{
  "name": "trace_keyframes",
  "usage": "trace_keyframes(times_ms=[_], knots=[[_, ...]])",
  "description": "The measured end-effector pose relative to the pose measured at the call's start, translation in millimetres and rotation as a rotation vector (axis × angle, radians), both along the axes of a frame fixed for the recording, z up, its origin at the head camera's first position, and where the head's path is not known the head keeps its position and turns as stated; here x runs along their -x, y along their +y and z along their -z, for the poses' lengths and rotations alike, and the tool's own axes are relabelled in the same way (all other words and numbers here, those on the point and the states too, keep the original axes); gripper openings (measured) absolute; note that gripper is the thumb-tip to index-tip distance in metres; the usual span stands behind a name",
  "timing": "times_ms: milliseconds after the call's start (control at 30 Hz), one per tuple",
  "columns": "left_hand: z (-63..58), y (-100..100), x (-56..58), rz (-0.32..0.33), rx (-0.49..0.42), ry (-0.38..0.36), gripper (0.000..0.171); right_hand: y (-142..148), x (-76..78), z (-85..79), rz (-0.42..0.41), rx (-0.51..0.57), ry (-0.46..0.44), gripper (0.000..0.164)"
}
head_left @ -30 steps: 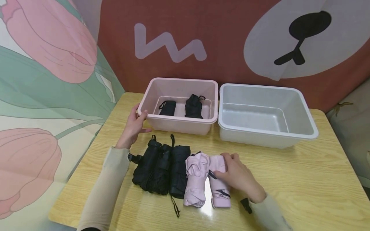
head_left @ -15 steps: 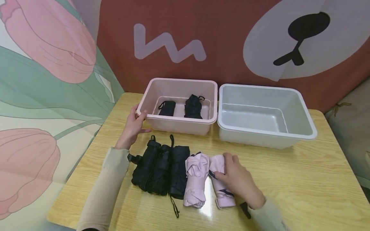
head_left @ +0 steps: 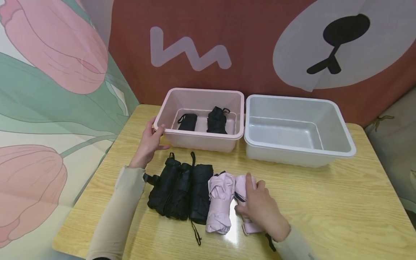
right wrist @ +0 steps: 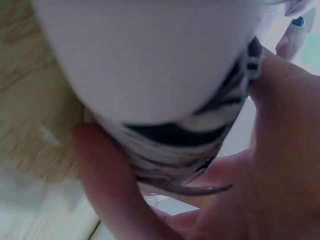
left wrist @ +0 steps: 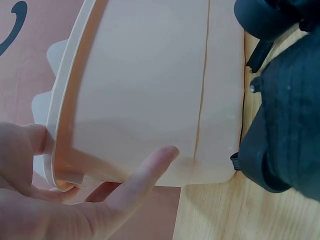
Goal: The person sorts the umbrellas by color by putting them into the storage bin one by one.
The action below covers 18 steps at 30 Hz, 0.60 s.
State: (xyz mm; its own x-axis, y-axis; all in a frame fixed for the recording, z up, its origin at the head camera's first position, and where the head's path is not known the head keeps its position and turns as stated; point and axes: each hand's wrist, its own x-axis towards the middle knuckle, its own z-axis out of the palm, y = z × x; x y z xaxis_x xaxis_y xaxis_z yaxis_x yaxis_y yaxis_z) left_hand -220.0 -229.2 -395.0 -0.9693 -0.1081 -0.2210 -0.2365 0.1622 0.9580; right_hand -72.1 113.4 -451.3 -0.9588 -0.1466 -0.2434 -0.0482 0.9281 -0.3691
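Observation:
My left hand [head_left: 147,143] holds the front left corner of the pink plastic bin [head_left: 203,139]. In the left wrist view its thumb lies along the bin's outer wall [left wrist: 135,90] and a fingertip is at the rim. My right hand [head_left: 262,206] grips a folded pink umbrella [head_left: 241,185] on the table; in the right wrist view the fingers curl round the umbrella [right wrist: 150,60] and its dark strap. Left of it lies a second folded pink umbrella [head_left: 220,204], then three folded black umbrellas [head_left: 201,195] side by side.
Two small black folded bundles [head_left: 217,121] lie inside the pink bin. A larger white bin [head_left: 297,153] stands to its right on the wooden table [head_left: 331,202]. Behind the bins hangs a brown backdrop [head_left: 253,43]; a floral one [head_left: 48,119] is on the left.
The near end of the right pink umbrella has swung slightly right. My right hand has shifted its hold and now covers more of the umbrella. My left hand has stayed at the bin's corner.

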Motion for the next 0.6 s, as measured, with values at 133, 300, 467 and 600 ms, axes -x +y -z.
trace_keyframes(times_ms=[133,300,467,600], knots=[[-0.6,0.1,-0.2,0.002,0.0,-0.001,0.058,2.1,1.1,0.7,0.011,0.022,-0.002,0.115],[-1.8,1.0,0.7,0.004,0.002,-0.005,0.059,7.0,1.9,-0.7,0.025,0.092,-0.012,0.114],[-2.9,0.8,1.0,0.005,0.017,-0.009,0.059,12.8,2.8,-4.3,0.048,0.17,-0.065,0.116],[-3.8,0.6,0.2,0.015,0.014,0.002,0.059,16.8,3.5,-7.6,0.066,0.208,-0.088,0.116]])
